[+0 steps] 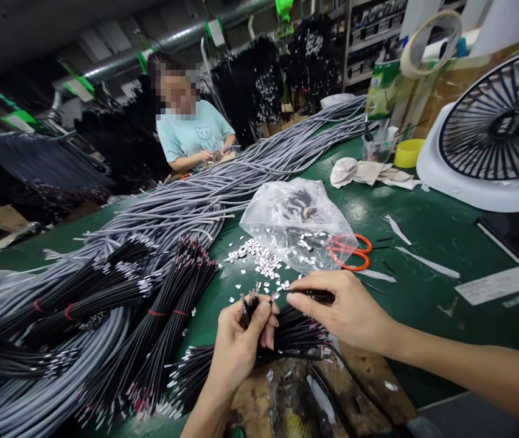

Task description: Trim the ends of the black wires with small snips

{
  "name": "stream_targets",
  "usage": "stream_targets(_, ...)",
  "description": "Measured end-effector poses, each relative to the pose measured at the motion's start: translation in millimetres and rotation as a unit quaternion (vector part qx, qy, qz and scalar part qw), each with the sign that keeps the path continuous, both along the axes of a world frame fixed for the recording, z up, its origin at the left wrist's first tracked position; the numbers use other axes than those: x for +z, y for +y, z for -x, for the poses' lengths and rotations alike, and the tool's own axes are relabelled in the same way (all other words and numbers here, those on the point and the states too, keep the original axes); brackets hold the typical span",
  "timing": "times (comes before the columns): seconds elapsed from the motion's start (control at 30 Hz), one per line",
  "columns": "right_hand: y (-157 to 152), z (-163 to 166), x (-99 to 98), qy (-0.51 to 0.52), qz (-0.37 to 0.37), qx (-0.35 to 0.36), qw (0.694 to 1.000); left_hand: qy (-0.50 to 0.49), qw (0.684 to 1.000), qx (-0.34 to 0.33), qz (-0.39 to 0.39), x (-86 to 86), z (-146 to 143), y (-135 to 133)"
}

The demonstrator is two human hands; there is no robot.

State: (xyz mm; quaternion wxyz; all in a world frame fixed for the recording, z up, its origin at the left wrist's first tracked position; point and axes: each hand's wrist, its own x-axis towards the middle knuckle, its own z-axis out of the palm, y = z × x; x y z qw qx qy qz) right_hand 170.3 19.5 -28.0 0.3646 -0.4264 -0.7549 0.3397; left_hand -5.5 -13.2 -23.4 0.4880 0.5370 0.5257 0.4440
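Note:
My left hand (pixel 246 334) is closed around several short black cables (pixel 250 300), whose stripped ends point up past the fingers. Close to its fingertips, my right hand (pixel 339 307) pinches a slim dark tool (pixel 316 294); the palm partly hides it, and its exact kind is unclear. Its tip is by a cable end with a bit of red and white wire showing. Just beyond both hands lies a scattered heap of small silvery-white pieces (pixel 261 258). Below them, more black cables (pixel 298 328) lie in a bundle.
Tied bundles of black cables (pixel 149 340) and long grey cables (pixel 241 173) cover the left and back. A clear plastic bag (pixel 296 222) partly covers orange-handled scissors (pixel 359 252). A fan (pixel 505 121) stands right. A wooden board (pixel 373 383) lies in front. Across the table sits a person (pixel 195 134).

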Motion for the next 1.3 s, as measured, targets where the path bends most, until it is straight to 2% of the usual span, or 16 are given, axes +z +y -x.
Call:
stream_targets(0.13, 2, 2, -0.1, 0.071, 0.055, 0.044, 0.995, 0.024, 1.000, -0.018, -0.004, 0.3, -1, -1)
stream_targets(0.23, 0, 4, 1.9, 0.096, 0.043, 0.076, 0.991, 0.045, 0.998, -0.036, -0.002, 0.9, -2, -2)
stream_targets(0.33, -1, 5, 4.8, 0.090, 0.017, 0.065, 0.994, 0.051, 0.998, -0.042, 0.019, 0.7, -3, -3)
stream_targets(0.53, -3, 3, 7.4, 0.091, 0.014, 0.069, 0.993, 0.048, 0.998, -0.040, 0.029, -0.8, -3, -2)
stream_targets(0.67, -1, 3, 0.0, 0.074, -0.047, 0.060, 0.994, 0.068, 0.995, -0.065, 0.019, 0.9, -4, -3)
stream_targets(0.8, 5, 1, -5.1, 0.039, -0.148, 0.008, 0.988, 0.076, 0.992, -0.098, 0.035, 3.0, -4, -4)
stream_targets(0.9, 9, -1, -2.3, 0.047, -0.159, -0.011, 0.986, 0.075, 0.994, -0.069, 0.025, 4.4, -2, -2)
stream_targets(1.0, 8, -2, -1.7, 0.057, -0.179, 0.032, 0.982, 0.089, 0.995, -0.033, -0.021, 5.5, 2, 1)
stream_targets(1.1, 6, -3, -7.1, -0.023, -0.191, 0.065, 0.979, 0.075, 0.997, 0.000, -0.013, 6.0, 5, 6)
stream_targets(1.2, 5, -3, -13.3, -0.095, -0.177, 0.031, 0.979, 0.086, 0.996, 0.027, 0.006, 5.0, 6, 9)
stream_targets(1.3, 4, -3, -14.7, -0.070, -0.184, 0.013, 0.980, 0.105, 0.994, 0.018, 0.013, 3.3, 5, 9)
